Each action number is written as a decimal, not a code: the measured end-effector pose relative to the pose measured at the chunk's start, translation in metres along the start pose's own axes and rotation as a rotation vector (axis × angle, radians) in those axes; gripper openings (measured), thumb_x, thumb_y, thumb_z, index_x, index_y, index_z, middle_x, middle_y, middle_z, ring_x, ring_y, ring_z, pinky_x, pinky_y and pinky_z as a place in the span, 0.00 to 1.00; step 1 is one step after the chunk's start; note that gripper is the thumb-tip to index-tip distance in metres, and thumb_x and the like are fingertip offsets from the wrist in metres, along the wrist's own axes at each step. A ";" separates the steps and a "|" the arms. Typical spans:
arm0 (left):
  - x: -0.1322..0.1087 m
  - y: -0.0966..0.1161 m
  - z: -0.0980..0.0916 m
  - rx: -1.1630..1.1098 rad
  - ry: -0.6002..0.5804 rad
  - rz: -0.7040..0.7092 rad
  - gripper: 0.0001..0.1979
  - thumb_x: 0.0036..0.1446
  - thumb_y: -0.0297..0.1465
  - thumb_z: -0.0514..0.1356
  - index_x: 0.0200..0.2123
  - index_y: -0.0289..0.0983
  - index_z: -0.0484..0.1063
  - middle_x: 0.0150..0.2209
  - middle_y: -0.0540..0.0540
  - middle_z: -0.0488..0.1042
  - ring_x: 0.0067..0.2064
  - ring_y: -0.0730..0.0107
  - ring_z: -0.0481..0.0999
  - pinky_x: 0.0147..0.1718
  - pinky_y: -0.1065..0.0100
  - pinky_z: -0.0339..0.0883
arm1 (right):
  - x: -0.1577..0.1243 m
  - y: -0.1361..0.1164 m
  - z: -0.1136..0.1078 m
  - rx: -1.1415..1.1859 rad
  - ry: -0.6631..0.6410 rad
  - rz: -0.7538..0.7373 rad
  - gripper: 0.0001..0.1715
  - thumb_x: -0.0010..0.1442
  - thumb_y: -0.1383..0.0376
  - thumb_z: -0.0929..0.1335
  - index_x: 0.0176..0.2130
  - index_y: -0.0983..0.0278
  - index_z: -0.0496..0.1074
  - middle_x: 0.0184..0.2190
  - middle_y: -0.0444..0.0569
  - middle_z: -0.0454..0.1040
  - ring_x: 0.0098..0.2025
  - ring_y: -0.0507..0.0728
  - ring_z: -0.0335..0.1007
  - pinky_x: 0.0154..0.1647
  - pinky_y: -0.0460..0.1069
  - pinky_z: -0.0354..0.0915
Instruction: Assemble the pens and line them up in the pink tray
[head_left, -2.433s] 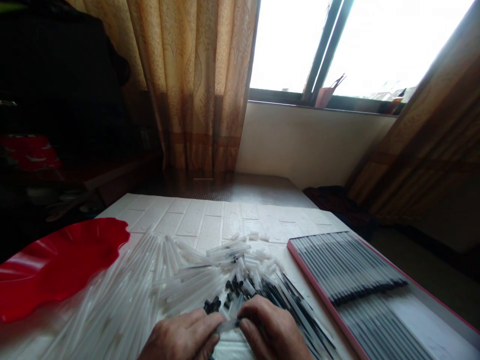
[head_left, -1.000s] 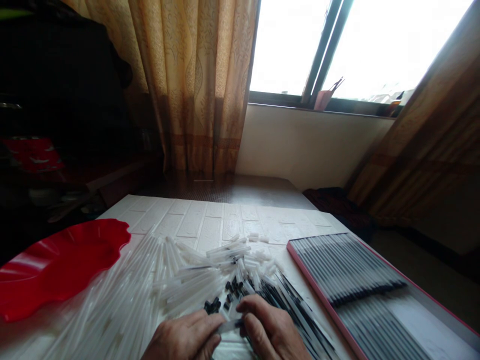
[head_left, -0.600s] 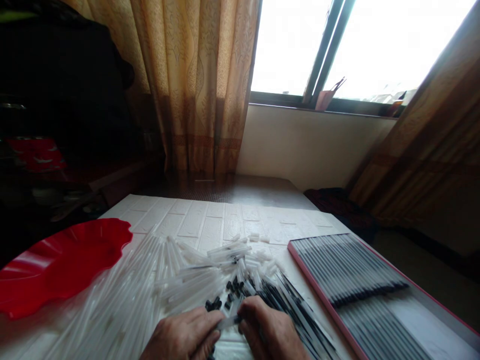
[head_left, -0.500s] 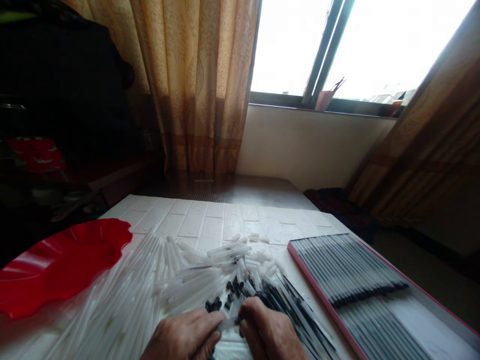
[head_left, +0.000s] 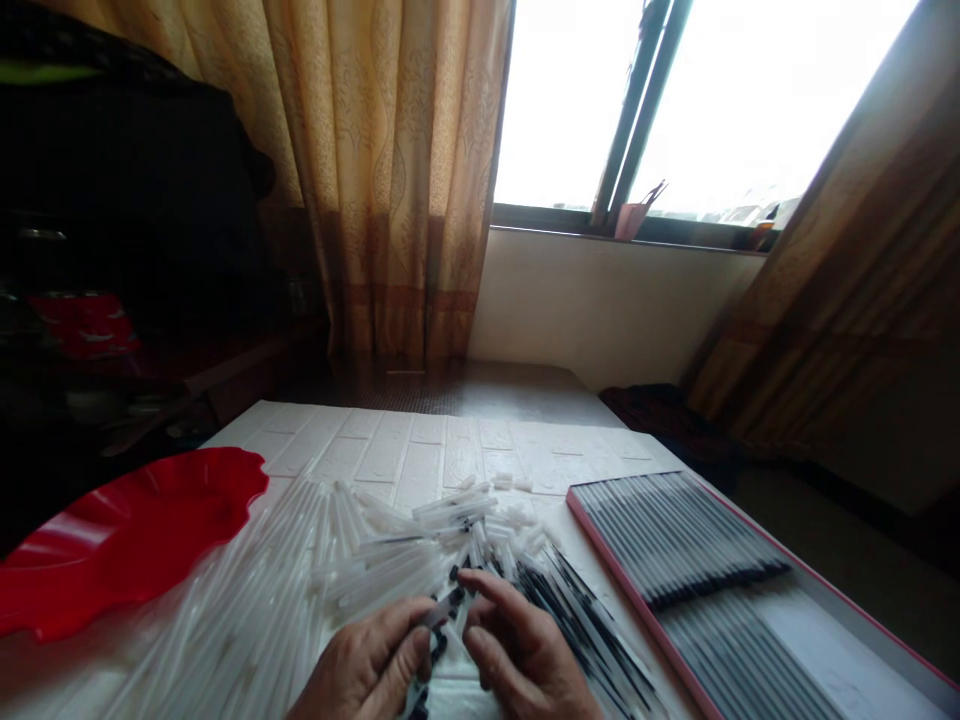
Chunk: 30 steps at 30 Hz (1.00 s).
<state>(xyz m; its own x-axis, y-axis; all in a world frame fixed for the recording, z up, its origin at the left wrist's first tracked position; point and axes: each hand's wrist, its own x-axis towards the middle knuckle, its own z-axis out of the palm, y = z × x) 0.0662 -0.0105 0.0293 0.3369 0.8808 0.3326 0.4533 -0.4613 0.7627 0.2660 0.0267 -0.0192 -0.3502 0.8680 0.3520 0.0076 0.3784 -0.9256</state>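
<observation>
Near the front of the table, my left hand point(head_left: 371, 655) is closed on a short translucent tube point(head_left: 442, 608) with a dark end, pinched between thumb and fingers. My right hand point(head_left: 521, 645) is beside it, its thumb and index finger apart with nothing visible between them. Its index fingertip is by a small black cap point(head_left: 454, 573); whether they touch, I cannot tell. Loose translucent tubes point(head_left: 397, 570) lie in a pile past my hands. Thin black and grey rods point(head_left: 592, 630) fan out to the right of my right hand.
Long clear tubes point(head_left: 232, 600) spread across the left, beside a red scalloped tray point(head_left: 142, 540). At right, a pink-edged box point(head_left: 611, 550) holds rows of grey-black rods point(head_left: 675, 530). White brick-patterned sheeting point(head_left: 450, 450) covers the table. A window and curtains stand behind.
My right hand has opened and moved off the short tube, its index finger reaching forward. My left hand still holds the tube, now tilted more. The camera view has shifted slightly.
</observation>
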 end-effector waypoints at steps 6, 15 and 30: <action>0.002 -0.005 0.002 -0.098 -0.104 -0.070 0.20 0.71 0.44 0.49 0.38 0.39 0.75 0.29 0.49 0.77 0.31 0.71 0.76 0.31 0.76 0.67 | 0.008 -0.015 0.011 0.242 0.084 0.160 0.25 0.56 0.45 0.73 0.39 0.63 0.79 0.28 0.45 0.70 0.21 0.48 0.57 0.19 0.43 0.55; 0.008 -0.009 0.004 -0.541 -0.128 -0.434 0.35 0.49 0.61 0.62 0.38 0.32 0.79 0.25 0.47 0.76 0.19 0.77 0.69 0.18 0.77 0.59 | 0.017 -0.015 -0.008 0.335 0.426 0.318 0.33 0.47 0.39 0.75 0.36 0.63 0.73 0.21 0.38 0.64 0.18 0.46 0.52 0.16 0.41 0.48; 0.015 -0.009 -0.017 -0.767 0.281 -0.431 0.30 0.40 0.56 0.72 0.34 0.35 0.79 0.23 0.49 0.74 0.26 0.72 0.73 0.21 0.77 0.63 | 0.013 -0.059 0.006 -0.116 -0.172 0.270 0.05 0.49 0.66 0.74 0.29 0.65 0.81 0.22 0.43 0.72 0.25 0.51 0.65 0.26 0.44 0.60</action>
<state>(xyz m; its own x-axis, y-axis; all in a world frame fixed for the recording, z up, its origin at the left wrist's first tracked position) 0.0534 0.0088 0.0371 0.0075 0.9998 -0.0193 -0.2115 0.0205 0.9772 0.2553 0.0132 0.0391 -0.4735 0.8788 0.0586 0.2245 0.1848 -0.9568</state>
